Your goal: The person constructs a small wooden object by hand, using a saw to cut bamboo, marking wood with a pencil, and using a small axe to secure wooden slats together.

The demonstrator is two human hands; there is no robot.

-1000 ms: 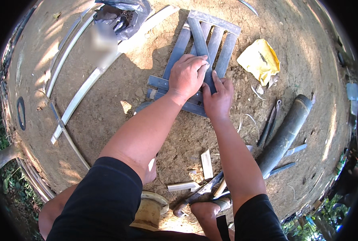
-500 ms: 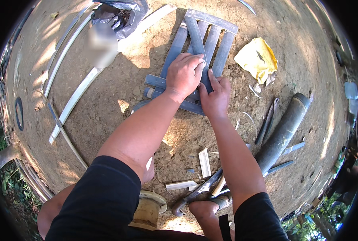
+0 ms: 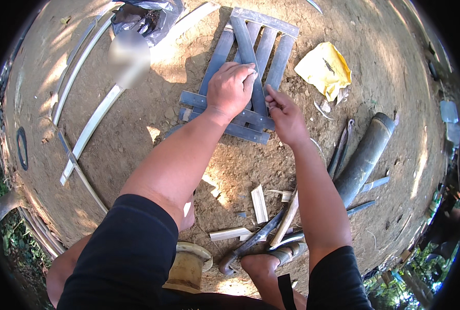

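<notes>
Crouching over bare dirt, the person works with both hands on a grey slatted frame point(image 3: 243, 77) made of flat bamboo strips laid side by side and crossed by other strips. The left hand point(image 3: 231, 89) lies on top of the frame with its fingers curled into a loose fist that presses on the slats; whether it grips anything inside the fist cannot be told. The right hand point(image 3: 285, 116) sits just beside it, its fingers pinched together at the edge of one slanted slat near the frame's lower cross strips. Beyond the right hand, further out to the right, a crumpled yellow bag point(image 3: 325, 70) lies on the ground. Nearer the person on that same side rests a thick dark bamboo tube point(image 3: 365, 157), with a dark curved blade point(image 3: 341, 150) lying between it and the right forearm. Below both hands, close to the person's sandalled foot point(image 3: 271, 258), pale split offcuts point(image 3: 259, 203) are scattered on the dirt. Far off to the left of the left hand, long pale bamboo strips point(image 3: 93, 124) stretch across the soil, and a grey plastic bag point(image 3: 147, 18) lies beyond them.
</notes>
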